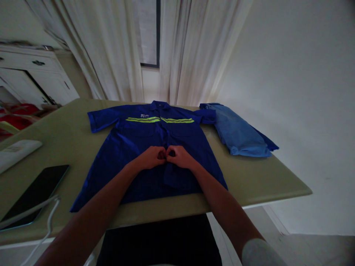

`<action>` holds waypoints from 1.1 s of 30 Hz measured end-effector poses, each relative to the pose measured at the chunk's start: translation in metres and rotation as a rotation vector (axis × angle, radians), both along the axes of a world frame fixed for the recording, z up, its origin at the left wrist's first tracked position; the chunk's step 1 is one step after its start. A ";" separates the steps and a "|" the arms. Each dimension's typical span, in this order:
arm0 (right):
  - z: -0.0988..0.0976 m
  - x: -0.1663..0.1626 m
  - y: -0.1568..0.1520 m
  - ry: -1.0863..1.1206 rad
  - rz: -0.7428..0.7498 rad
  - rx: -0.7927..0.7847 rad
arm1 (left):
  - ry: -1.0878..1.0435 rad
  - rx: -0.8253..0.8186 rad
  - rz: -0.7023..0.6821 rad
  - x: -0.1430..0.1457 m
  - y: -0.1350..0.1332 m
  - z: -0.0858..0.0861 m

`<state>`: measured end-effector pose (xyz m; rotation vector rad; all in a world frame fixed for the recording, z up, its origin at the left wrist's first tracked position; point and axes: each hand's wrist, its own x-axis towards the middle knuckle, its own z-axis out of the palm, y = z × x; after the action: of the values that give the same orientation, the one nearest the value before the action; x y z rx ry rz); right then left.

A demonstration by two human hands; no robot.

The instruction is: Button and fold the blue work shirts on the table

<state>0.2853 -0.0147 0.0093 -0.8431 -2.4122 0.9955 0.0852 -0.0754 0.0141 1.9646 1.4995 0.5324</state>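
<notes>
A dark blue short-sleeved work shirt (pixel 138 151) lies spread face up, its collar toward the far edge and its hem toward me. Yellow-green reflective bands cross the chest, with a small pale logo above the left one. My left hand (pixel 153 156) and my right hand (pixel 179 156) meet at the front opening, below the chest. Both are closed, thumbs and fingers pinching the two edges of the placket. Any button between the fingertips is too small to make out. Under my right hand, part of the front edge hangs loose in a fold.
Folded light-blue clothing (pixel 238 131) lies at the right, touching the shirt's sleeve. On the left are a black tablet (pixel 39 192), a white cable (pixel 50 218) and a white object (pixel 19 153). The table (pixel 266 181) ends near my body; curtains (pixel 111 48) hang behind it.
</notes>
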 end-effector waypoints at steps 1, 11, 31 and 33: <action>0.000 -0.001 -0.001 -0.001 -0.011 0.001 | 0.045 0.020 0.004 0.001 -0.001 0.001; -0.006 -0.002 0.009 0.060 -0.106 -0.176 | 0.503 0.270 0.032 0.015 -0.015 0.016; -0.024 0.001 0.012 0.073 -0.039 0.199 | 0.530 0.338 0.189 0.000 0.003 -0.038; -0.023 0.002 0.002 0.022 -0.021 0.250 | 0.574 0.336 0.198 0.001 0.000 -0.038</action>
<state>0.2877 -0.0131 -0.0137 -0.7609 -2.4385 0.6723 0.0865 -0.0752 -0.0241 2.3757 2.0809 0.3263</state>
